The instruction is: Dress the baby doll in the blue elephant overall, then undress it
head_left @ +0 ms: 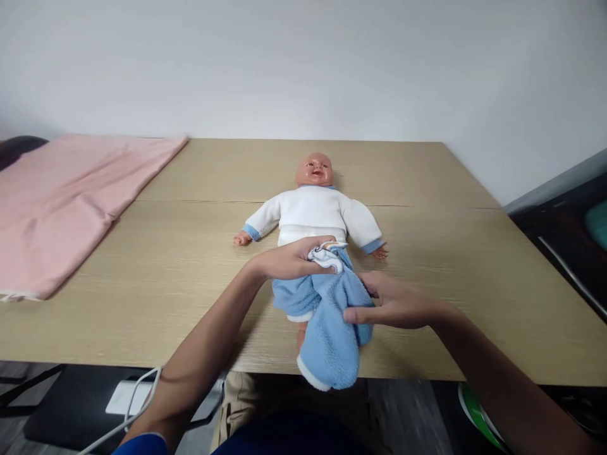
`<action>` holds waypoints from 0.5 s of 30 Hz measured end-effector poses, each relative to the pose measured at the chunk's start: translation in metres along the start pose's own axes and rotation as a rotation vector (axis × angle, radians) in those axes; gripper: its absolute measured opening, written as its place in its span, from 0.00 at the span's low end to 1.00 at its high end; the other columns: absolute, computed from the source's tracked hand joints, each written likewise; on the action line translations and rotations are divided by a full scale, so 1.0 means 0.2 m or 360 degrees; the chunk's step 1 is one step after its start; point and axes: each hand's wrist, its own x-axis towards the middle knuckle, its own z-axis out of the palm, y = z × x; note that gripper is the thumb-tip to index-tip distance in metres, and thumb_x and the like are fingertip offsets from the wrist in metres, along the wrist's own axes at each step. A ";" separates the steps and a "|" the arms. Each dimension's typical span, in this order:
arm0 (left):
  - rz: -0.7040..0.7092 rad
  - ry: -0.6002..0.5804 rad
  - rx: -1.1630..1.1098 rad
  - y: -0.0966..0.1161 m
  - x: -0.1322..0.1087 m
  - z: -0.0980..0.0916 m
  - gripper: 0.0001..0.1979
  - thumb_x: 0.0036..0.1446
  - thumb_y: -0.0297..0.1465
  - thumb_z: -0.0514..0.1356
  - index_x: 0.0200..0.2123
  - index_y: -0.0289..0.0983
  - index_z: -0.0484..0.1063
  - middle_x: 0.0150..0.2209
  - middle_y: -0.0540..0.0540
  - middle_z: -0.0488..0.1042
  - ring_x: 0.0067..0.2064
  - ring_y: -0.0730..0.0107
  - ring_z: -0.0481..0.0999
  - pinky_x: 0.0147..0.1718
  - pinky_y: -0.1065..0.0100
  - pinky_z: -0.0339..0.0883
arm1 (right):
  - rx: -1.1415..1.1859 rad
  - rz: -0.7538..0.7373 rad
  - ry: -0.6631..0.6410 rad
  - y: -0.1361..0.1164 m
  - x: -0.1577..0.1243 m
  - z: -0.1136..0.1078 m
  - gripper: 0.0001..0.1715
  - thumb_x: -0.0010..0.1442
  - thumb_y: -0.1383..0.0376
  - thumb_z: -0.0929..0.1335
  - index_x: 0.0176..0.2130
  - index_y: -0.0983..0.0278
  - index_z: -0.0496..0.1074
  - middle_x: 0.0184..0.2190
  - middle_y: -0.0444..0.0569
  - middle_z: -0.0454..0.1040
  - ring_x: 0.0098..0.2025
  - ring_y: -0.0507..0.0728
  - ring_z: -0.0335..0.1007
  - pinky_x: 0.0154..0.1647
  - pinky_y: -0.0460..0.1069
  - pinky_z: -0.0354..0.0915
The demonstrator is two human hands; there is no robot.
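A baby doll [313, 208] in a white top lies on its back in the middle of the wooden table [190, 253], head toward the wall. Light blue fleece trousers [327, 328] cover its lower half and one leg hangs past the near edge. My left hand [294, 258] is closed on the trousers' waistband at the doll's belly, where a patterned bit of cloth shows. My right hand [384, 302] grips the blue fabric at the doll's hip, fingers curled round it.
A pink cloth [66, 202] is spread over the table's left end. A dark surface [569, 240] stands to the right of the table. A white cable [137, 392] runs below the near edge, by my left arm. The wall is close behind.
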 end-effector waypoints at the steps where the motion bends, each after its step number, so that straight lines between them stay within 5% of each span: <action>1: -0.0003 -0.0025 -0.0005 0.01 0.00 0.01 0.15 0.64 0.46 0.74 0.44 0.41 0.80 0.38 0.47 0.80 0.41 0.55 0.81 0.44 0.57 0.78 | 0.0019 0.0022 -0.0086 0.00 0.00 0.00 0.27 0.70 0.41 0.79 0.45 0.62 0.83 0.39 0.45 0.84 0.39 0.58 0.79 0.37 0.49 0.75; 4: 0.0012 -0.0167 -0.0114 0.02 -0.02 0.00 0.16 0.66 0.44 0.74 0.50 0.41 0.82 0.43 0.46 0.85 0.44 0.54 0.85 0.46 0.58 0.81 | 0.0175 0.0024 -0.0221 -0.02 0.01 0.00 0.28 0.73 0.42 0.77 0.36 0.63 0.80 0.30 0.43 0.78 0.33 0.54 0.73 0.33 0.48 0.71; 9: -0.0183 -0.0652 -0.0259 0.00 -0.07 -0.06 0.24 0.49 0.44 0.85 0.48 0.43 0.89 0.48 0.46 0.91 0.49 0.43 0.90 0.48 0.52 0.88 | 0.0539 -0.0024 -0.0011 -0.05 -0.01 -0.03 0.25 0.74 0.43 0.77 0.44 0.62 0.82 0.35 0.44 0.79 0.38 0.55 0.75 0.43 0.49 0.75; 12: -0.0160 -0.0628 -0.0193 -0.02 -0.09 -0.07 0.22 0.49 0.43 0.85 0.47 0.45 0.90 0.45 0.48 0.91 0.50 0.43 0.91 0.50 0.51 0.89 | 0.0599 0.0021 -0.0024 -0.04 -0.02 -0.02 0.25 0.75 0.42 0.76 0.45 0.61 0.84 0.38 0.45 0.82 0.41 0.57 0.79 0.46 0.51 0.78; 15: 0.0031 -0.0368 -0.0220 -0.03 -0.08 -0.06 0.19 0.53 0.42 0.83 0.47 0.44 0.90 0.45 0.46 0.91 0.51 0.43 0.91 0.52 0.49 0.88 | 0.0704 0.0087 -0.0175 -0.02 -0.02 0.02 0.33 0.70 0.41 0.80 0.60 0.60 0.81 0.47 0.49 0.85 0.47 0.60 0.83 0.49 0.52 0.81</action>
